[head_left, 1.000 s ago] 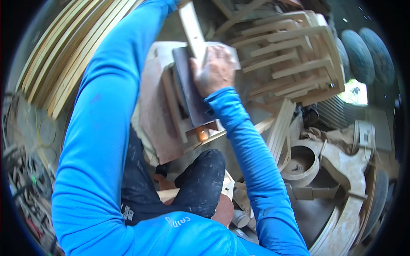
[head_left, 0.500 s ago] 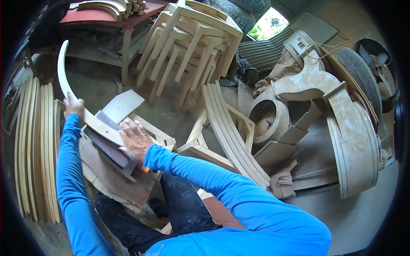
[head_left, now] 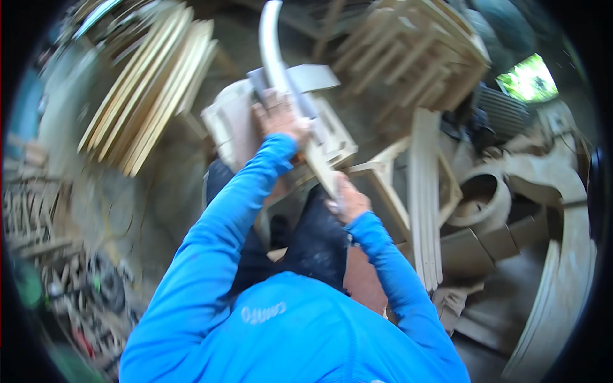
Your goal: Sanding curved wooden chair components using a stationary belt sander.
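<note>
A long, pale curved wooden slat (head_left: 274, 54) runs from the far middle toward my body, over a grey padded support (head_left: 257, 82). My left hand (head_left: 281, 118) lies on the slat's middle, its fingers stretched out and spread, slightly smeared by motion. At the near end of the slat, my right hand (head_left: 350, 199) is closed round the wood, thumb on the near side. A pale flat board (head_left: 314, 77) sits just right of the support, and brownish sheet material (head_left: 233, 121) hangs at its left.
Stacked curved slats (head_left: 150, 96) stand at left. Wooden frames (head_left: 415, 51) are piled at far right, with upright slats (head_left: 423, 198) nearer. A large curved machine housing (head_left: 543, 175) fills the right side. Assorted scraps and tools (head_left: 83, 293) lie lower left.
The view has swung, shifting the surroundings. My left hand has gone from the slat's far end to its middle; my right has gone from lying on it to gripping the near end.
</note>
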Demonstrator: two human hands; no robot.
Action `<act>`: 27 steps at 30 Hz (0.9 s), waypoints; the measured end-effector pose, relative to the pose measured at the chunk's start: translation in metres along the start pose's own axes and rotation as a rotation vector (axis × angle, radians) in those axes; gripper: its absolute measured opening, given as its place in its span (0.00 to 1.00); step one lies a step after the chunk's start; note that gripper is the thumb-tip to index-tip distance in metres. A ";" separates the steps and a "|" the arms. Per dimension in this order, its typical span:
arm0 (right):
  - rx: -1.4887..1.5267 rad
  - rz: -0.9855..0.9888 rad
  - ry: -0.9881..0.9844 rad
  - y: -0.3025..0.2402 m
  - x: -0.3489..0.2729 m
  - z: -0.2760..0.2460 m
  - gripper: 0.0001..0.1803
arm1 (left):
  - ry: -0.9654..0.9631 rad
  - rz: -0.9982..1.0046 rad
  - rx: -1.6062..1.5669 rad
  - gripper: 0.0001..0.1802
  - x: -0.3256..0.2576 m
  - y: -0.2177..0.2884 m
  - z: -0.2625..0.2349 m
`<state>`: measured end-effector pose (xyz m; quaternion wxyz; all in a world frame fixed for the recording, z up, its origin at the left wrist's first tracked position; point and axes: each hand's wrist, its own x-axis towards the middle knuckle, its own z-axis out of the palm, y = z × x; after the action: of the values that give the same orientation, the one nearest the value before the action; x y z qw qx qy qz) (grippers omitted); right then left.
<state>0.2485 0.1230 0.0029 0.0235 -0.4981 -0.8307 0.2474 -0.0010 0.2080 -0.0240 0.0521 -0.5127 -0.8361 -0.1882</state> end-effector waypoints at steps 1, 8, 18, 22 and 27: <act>-0.027 -0.066 0.060 0.017 -0.017 -0.001 0.37 | -0.087 -0.030 -0.037 0.53 -0.002 0.012 -0.014; -0.049 -0.107 -0.013 0.103 -0.167 0.011 0.39 | -0.194 -0.084 0.090 0.51 0.053 -0.061 -0.028; -0.141 0.124 -0.194 0.207 -0.330 -0.016 0.27 | -0.175 0.009 0.073 0.49 -0.031 -0.004 -0.024; -0.126 0.141 -0.226 0.199 -0.293 -0.024 0.27 | -0.147 0.009 0.081 0.49 0.008 -0.012 -0.017; -0.100 0.067 -0.091 0.153 -0.194 -0.038 0.19 | -0.081 -0.044 0.052 0.47 0.102 -0.064 0.007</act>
<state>0.4816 0.0330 0.0107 -0.0475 -0.5146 -0.8250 0.2286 -0.1042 0.2698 -0.0188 0.0274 -0.4999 -0.8531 -0.1467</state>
